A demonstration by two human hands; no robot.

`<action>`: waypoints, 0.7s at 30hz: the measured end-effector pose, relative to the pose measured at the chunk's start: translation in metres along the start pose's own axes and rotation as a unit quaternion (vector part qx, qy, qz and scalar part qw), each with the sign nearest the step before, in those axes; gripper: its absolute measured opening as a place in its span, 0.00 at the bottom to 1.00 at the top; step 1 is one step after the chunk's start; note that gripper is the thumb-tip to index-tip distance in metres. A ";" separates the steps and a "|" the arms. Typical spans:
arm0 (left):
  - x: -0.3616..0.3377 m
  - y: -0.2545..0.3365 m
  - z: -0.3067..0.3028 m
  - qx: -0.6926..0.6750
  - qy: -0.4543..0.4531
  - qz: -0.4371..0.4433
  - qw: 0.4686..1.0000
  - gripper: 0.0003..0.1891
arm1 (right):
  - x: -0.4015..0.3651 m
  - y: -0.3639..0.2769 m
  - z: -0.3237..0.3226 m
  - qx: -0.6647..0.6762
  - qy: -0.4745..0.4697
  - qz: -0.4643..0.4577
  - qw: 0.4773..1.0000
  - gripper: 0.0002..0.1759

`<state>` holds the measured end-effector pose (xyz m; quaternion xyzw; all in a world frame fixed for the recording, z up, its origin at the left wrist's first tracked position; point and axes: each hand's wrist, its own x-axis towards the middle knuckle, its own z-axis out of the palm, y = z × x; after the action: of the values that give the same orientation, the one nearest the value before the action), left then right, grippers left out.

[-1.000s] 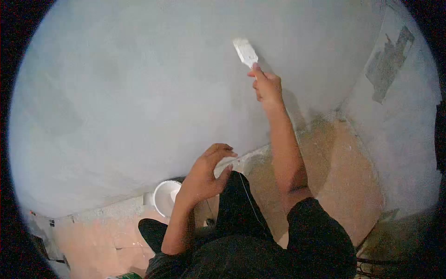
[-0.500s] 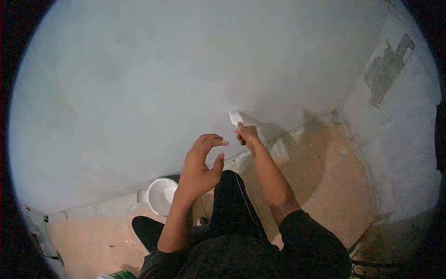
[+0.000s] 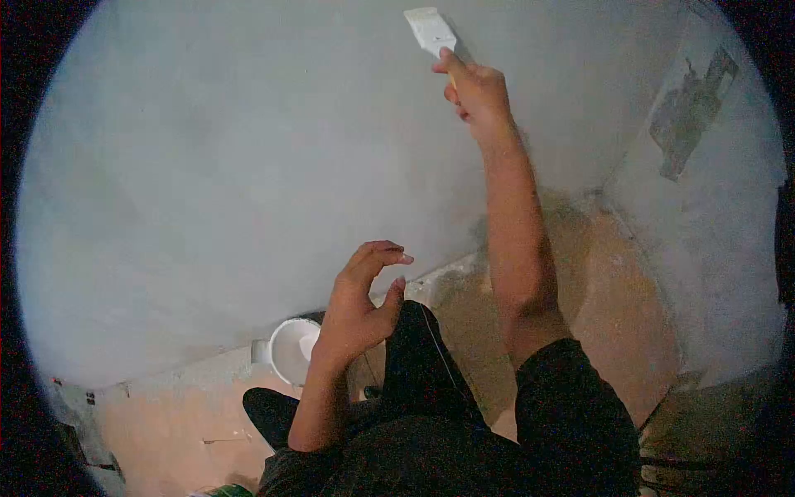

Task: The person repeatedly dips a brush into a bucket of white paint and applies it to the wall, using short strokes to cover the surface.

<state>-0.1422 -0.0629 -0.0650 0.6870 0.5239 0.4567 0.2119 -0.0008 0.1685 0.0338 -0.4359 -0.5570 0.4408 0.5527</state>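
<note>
My right hand (image 3: 479, 93) is closed round the handle of a white paintbrush (image 3: 431, 30), high up at the wall. The brush's bristles point up and left, at or very near the pale grey wall (image 3: 207, 166); whether they touch is hard to tell. Lower down, my left hand (image 3: 364, 294) holds nothing, its thumb and fingers curved apart above my knee. Beside my left forearm a white bucket (image 3: 276, 352) stands on the floor, partly hidden by the arm, with white material inside.
A side wall (image 3: 720, 248) with a dark bare patch (image 3: 691, 116) meets the main wall at the right. The orange-brown floor (image 3: 166, 422) runs along the wall's foot. A green-and-white container (image 3: 228, 490) shows at the bottom edge, and dark items lie at the far left.
My right hand has moved well up the wall with the paintbrush, the arm now stretched out. My left hand has stayed nearly in place, and the view has shifted slightly.
</note>
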 end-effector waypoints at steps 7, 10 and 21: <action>-0.006 -0.008 -0.007 0.006 -0.011 0.010 1.000 0.17 | -0.022 0.187 0.017 -0.047 -0.072 0.149 0.985 0.31; -0.008 -0.002 -0.008 -0.004 -0.026 0.003 1.000 0.17 | -0.049 0.262 0.013 -0.060 -0.073 0.213 0.972 0.32; -0.016 0.002 -0.011 0.016 -0.040 -0.006 0.999 0.16 | -0.027 0.173 0.018 0.016 0.004 0.211 0.977 0.16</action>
<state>-0.1513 -0.0801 -0.0646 0.7046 0.5265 0.4195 0.2243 -0.0187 0.1823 -0.1406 -0.5364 -0.4438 0.5542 0.4563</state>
